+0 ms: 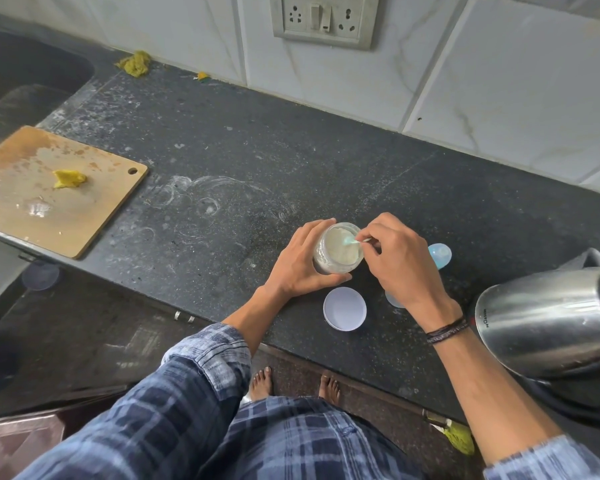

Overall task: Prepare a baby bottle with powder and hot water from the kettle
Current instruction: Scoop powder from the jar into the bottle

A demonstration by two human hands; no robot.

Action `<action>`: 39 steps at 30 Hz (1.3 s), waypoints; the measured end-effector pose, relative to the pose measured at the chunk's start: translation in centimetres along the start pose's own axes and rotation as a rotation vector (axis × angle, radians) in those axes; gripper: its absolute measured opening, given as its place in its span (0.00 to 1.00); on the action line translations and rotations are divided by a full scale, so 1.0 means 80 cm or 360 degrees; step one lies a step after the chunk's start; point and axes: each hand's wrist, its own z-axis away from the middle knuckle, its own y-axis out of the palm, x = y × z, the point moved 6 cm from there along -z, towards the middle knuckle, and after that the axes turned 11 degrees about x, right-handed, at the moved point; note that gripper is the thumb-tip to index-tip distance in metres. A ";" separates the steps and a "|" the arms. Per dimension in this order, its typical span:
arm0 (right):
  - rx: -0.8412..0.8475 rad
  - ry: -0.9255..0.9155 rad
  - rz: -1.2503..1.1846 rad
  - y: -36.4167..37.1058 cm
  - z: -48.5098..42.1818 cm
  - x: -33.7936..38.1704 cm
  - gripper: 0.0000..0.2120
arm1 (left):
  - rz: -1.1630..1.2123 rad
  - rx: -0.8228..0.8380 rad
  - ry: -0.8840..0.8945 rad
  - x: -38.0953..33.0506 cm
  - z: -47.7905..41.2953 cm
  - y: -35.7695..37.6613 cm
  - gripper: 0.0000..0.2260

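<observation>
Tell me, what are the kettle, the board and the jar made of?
The kettle looks like polished steel: silvery, with mirror-like reflections. The board looks like wood or bamboo: matt tan, stained. The jar is clear, so glass or plastic; I cannot tell which.

Countertop (pixel 222 150): black, fine pale speckle, whitish ring smears left of jar (pixel 326 263).
Jar: clear, contents off-white.
Spoon (pixel 349 241) in jar: pale turquoise.
Lid (pixel 344 308) just in front of jar: white, faint lilac cast.
Cap (pixel 440 255) right of jar: light blue.
Kettle (pixel 541 320) far right of jar: silver, mirror-like.
Board (pixel 49 209) far left of jar: tan, brown blotches. Lump (pixel 69 178) on it: yellow.
Sleeve (pixel 205 355): blue-navy plaid.
</observation>
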 end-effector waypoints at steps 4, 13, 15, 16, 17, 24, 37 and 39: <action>-0.0035 -0.0007 -0.0002 0.001 0.000 -0.001 0.04 | -0.0007 -0.0008 -0.0002 0.000 0.000 0.000 0.46; -0.0031 -0.0125 0.0246 0.019 -0.003 0.012 0.04 | 0.0010 -0.0019 0.0039 -0.001 0.000 0.001 0.46; -0.0007 -0.0096 0.0238 0.023 -0.004 0.010 0.04 | 0.0013 -0.0013 0.0040 -0.002 0.001 0.000 0.46; 0.0011 -0.0073 0.0214 0.025 -0.005 0.009 0.04 | 0.0013 -0.0008 0.0038 -0.002 0.001 0.000 0.46; 0.0032 -0.0046 0.0183 0.027 -0.006 0.008 0.04 | 0.0011 -0.0003 0.0036 -0.002 0.001 0.001 0.46; 0.0115 0.0233 -0.0068 0.034 -0.015 -0.015 0.05 | 0.0015 0.0009 0.0010 -0.002 0.001 0.001 0.46; 0.0090 0.0315 -0.0413 0.027 -0.005 -0.014 0.04 | 0.0025 0.0027 -0.0018 -0.002 0.000 -0.001 0.46; 0.0086 0.0310 -0.0444 0.025 -0.002 -0.013 0.04 | 0.0023 0.0021 -0.0018 -0.001 0.000 -0.001 0.46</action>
